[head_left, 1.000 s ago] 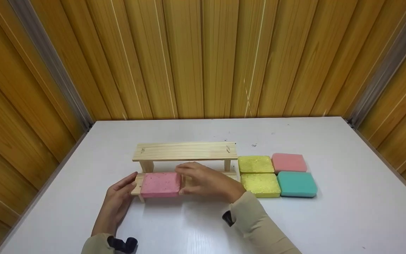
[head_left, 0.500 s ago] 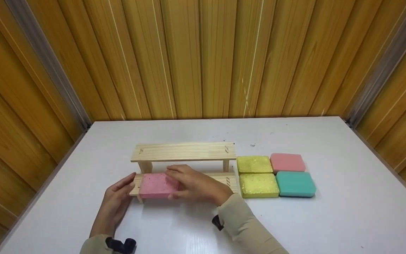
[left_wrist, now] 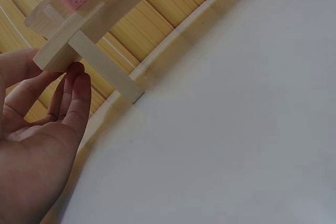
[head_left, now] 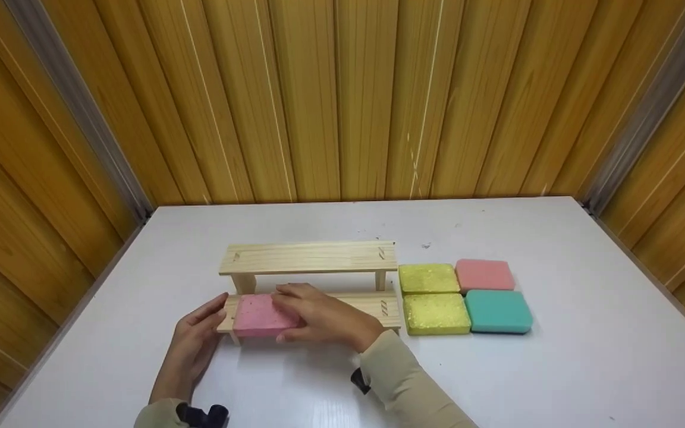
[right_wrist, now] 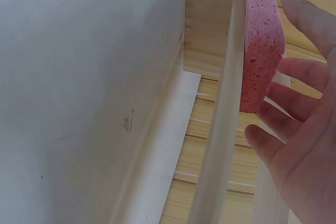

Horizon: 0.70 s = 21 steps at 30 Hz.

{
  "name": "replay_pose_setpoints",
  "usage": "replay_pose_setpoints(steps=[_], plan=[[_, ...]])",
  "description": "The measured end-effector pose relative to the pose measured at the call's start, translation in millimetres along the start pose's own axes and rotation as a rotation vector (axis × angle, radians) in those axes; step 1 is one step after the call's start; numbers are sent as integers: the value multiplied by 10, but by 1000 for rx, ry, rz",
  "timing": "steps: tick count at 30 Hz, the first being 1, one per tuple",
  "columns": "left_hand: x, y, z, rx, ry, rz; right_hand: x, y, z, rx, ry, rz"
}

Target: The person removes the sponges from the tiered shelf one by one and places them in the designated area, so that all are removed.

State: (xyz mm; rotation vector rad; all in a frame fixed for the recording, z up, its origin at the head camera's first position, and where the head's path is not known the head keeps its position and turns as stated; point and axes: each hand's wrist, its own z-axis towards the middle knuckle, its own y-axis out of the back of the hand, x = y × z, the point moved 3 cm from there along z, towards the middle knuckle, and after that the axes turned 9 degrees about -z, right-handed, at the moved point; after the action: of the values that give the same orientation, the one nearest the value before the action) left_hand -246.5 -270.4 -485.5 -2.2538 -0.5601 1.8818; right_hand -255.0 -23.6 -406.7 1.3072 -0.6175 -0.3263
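A pink porous sponge [head_left: 259,315] lies flat near the left end of the lower board of a two-tier wooden rack [head_left: 310,258]. My left hand [head_left: 195,333] holds that board's left end; in the left wrist view its fingertips [left_wrist: 77,72] touch the end near a leg. Over the sponge's right side rests my right hand [head_left: 324,318], fingers on top and thumb near the front. From the right wrist, those fingers [right_wrist: 294,100] reach the sponge loosely bent, with the thumb apart from it. The sponge's right edge is partly hidden by the hand in the head view.
Right of the rack lie two yellow sponges [head_left: 437,313], one behind the other. Beside them are a smooth pink sponge [head_left: 485,274] at the back and a teal sponge [head_left: 499,311] in front. All rest on the white table [head_left: 580,356], with wood-patterned walls around it.
My right hand has moved left, from the sponge's right edge to over its right side. The left hand stays at the board's end. The sponge keeps its place on the rack.
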Motion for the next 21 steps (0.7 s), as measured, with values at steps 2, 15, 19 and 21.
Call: replay_pose_setpoints(steps=[2,15,19,21], plan=[[-3,0,0,0,3,9,8,-9,9,6,-1,-5],[8,25,-7,4,-15,-24,36,-38,36,-27,-59,-21],[11,16,-11,13,-12,-23,26,-49,40,-48,-55,-38],[13,12,-10,17,-14,-19,20,-54,45,-55,-52,-45]])
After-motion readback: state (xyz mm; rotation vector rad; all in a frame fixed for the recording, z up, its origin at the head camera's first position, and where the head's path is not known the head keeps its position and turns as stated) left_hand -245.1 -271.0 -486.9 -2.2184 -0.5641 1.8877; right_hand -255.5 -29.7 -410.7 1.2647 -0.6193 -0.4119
